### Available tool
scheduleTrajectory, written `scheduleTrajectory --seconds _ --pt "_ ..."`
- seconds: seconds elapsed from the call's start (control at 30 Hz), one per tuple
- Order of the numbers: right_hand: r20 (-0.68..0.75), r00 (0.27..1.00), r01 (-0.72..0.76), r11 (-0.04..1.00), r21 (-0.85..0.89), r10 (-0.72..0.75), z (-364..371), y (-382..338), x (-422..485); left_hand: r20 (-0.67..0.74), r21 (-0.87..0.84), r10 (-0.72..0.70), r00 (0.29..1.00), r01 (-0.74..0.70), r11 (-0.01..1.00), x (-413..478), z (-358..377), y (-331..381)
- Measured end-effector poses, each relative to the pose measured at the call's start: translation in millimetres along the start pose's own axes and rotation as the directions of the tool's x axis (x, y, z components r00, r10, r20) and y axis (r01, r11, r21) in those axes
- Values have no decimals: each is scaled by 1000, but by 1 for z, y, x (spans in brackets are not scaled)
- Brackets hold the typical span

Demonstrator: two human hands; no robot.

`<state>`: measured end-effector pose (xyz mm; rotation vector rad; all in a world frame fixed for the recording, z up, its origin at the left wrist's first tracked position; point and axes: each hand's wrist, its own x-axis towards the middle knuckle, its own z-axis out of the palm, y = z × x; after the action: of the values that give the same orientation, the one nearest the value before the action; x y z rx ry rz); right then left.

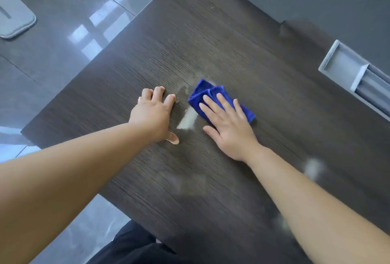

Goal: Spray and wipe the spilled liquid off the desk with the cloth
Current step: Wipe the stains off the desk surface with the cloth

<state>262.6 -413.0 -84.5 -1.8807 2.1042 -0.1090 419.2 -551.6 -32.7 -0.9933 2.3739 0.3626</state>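
Dark brown wood-grain desk top (211, 31), set at an angle across the view, with glossy grey floor tiles (63, 52) beyond its left edge. Folded blue microfibre cloth (205, 90): lies flat near the middle of the desk, under the right hand. Right hand (228, 124): palm down, fingers straight and slightly spread, pressing on the cloth, with nothing gripped. Pale streak of spilled liquid (187, 119): on the desk surface just left of the cloth, between the two hands, with a fainter wet patch at the cloth's far corner. Left hand (154, 113): rests on the bare desk beside the streak, fingers apart, thumb out, holding nothing. Light grey recessed rectangular tray (346, 67): set into the desk at the right edge. Grey rounded flat pad (14, 16): on the floor, upper left.
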Motion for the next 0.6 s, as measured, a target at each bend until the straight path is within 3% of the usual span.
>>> scheduleTrajectory --seconds 0.1,0.17,0.27,0.33,0.4,0.5,0.6 --pt "-17 999 -42 999 -7 42 -3 20 -1 -30 -42 12 999 -13 999 0 4 -5" --pt "-56 977 -207 978 6 207 -9 21 27 -49 -61 27 998 -30 998 -1 7 -8" --pt "-86 877 -471 881 37 472 -14 6 77 -105 -163 43 994 -60 985 -7 12 -14" --pt "-104 834 -538 841 63 542 -10 -19 89 -184 -282 29 982 -81 956 -15 20 -20" --pt "-106 879 -460 885 63 465 5 -54 76 -274 -341 -13 962 -85 936 -27 30 -31" --pt "-68 984 -163 986 32 164 26 -99 14 -347 -358 -65 936 -68 931 -49 44 -54" --pt "33 989 144 989 -18 -144 30 -85 -33 -316 -291 -45 948 -52 955 -70 52 -76"
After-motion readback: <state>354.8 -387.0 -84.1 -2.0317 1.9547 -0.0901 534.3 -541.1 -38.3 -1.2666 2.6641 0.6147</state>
